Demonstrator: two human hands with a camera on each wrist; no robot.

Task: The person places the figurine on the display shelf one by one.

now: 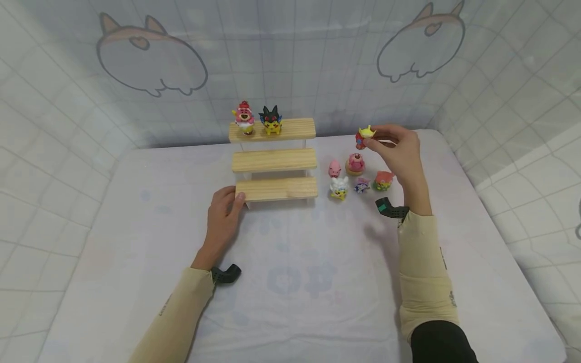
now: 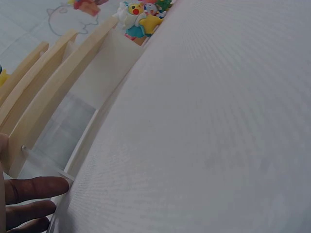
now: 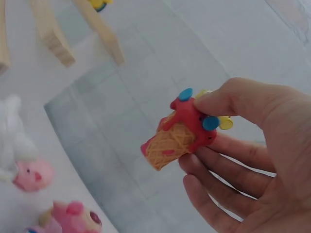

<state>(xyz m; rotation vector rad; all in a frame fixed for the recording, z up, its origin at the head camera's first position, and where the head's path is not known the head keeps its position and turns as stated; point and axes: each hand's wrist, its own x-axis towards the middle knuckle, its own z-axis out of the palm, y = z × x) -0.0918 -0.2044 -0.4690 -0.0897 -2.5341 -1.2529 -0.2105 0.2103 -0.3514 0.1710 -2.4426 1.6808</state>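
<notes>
The grip of the right hand (image 1: pixel 403 154) pinches a red figurine (image 3: pixel 182 119) with a waffle-cone base and a yellow-green head between thumb and fingers, raised beside the rear edge of the desk (image 1: pixel 290 312), right of the wooden stand (image 1: pixel 274 161) and apart from it. The left hand (image 1: pixel 223 217) grasps the left end of the stand's lowest tier, thumb on its front edge, fingers along its side.

The desk's back edge runs close behind the stand, against a gridded backdrop (image 1: pixel 295 65); white cloth spreads wide between the stand and the near side. On the top tier, a pink bear (image 1: pixel 244 117) and a black-eared yellow figure (image 1: pixel 271 121) occupy the left part, leaving room to their right.

Between stand and right wrist sit a small pink figure (image 1: pixel 334 168), a pink bear on a tan base (image 1: pixel 356 164), a white-topped figure (image 1: pixel 339 186) just beside the lowest tier, a purple figure (image 1: pixel 361 185) and a coral figure (image 1: pixel 383 179).
</notes>
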